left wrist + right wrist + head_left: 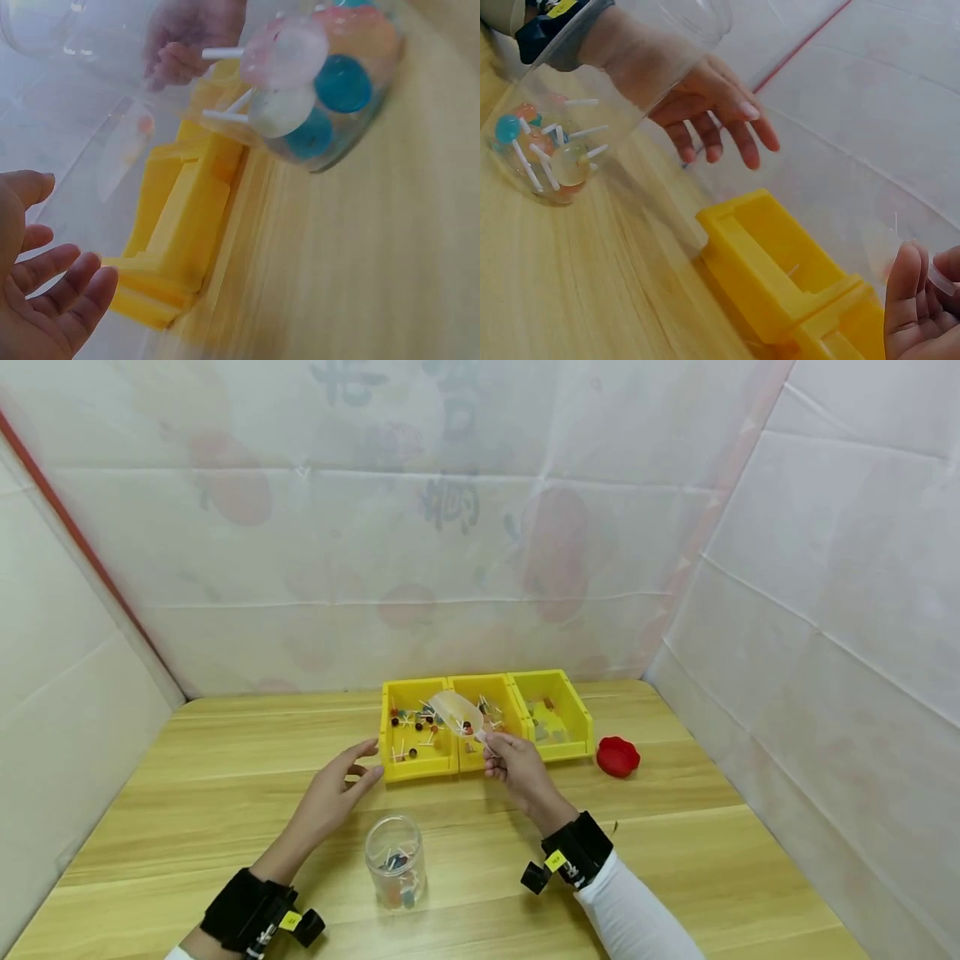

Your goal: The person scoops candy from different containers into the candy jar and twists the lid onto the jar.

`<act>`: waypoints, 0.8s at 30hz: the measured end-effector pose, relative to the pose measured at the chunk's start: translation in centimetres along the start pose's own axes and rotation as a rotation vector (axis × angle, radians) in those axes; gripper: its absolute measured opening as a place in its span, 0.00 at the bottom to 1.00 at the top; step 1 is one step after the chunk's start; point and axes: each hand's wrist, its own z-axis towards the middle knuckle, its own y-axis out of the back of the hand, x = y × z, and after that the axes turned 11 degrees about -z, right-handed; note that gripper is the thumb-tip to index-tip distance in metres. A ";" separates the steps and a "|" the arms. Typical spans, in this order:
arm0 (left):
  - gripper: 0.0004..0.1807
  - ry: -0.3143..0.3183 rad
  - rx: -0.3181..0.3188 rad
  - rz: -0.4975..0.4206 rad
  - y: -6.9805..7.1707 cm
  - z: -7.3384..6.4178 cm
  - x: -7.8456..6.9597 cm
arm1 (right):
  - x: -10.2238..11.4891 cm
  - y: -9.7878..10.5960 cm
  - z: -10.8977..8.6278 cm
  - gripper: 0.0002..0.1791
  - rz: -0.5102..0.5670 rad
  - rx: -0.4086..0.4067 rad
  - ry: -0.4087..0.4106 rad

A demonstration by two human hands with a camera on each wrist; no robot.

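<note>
My right hand point(525, 774) pinches the handle of a translucent scoop point(450, 708), tilted over the left and middle yellow bins. Something orange shows through the scoop point(129, 150) in the left wrist view. At the front left corner of the left bin point(422, 769), my left hand point(333, 792) has its fingers loosely extended, holding nothing; whether they touch it I cannot tell. Small lollipops point(418, 725) with dark, orange and blue heads lie scattered in that bin, and more are in the middle bin point(471, 764). A clear jar point(395, 864) with several lollipops stands nearer me.
The right bin point(572, 748) joins the other two and holds a few pale and brownish pieces. Beside it on the wooden table point(675, 852) lies a red scalloped lid point(618, 757). Cloth walls point(480, 560) enclose the back and sides.
</note>
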 end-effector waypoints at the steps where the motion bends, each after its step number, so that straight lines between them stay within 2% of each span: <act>1: 0.31 0.002 0.009 -0.001 0.1 -0.3 -0.1 | 0.0 0.0 0.0 0.23 0.002 0.004 0.001; 5: 0.29 0.019 0.063 -0.032 0.4 -1.3 -0.4 | 0.2 0.1 -0.1 0.22 -0.001 0.017 -0.007; 8: 0.27 -0.002 0.128 -0.081 0.6 -1.7 -0.6 | 0.5 0.3 -0.2 0.20 -0.010 0.019 -0.009; 13: 0.22 -0.100 0.268 -0.195 1.0 -1.9 -1.0 | 1.4 0.9 -0.4 0.18 -0.005 -0.002 -0.006; 17: 0.20 -0.172 0.381 -0.279 1.1 -2.0 -1.2 | 2.2 1.5 -0.6 0.20 0.039 0.001 0.003; 24: 0.23 -0.240 0.614 -0.402 1.5 -2.3 -1.2 | 3.5 2.2 -1.5 0.17 0.066 0.030 0.024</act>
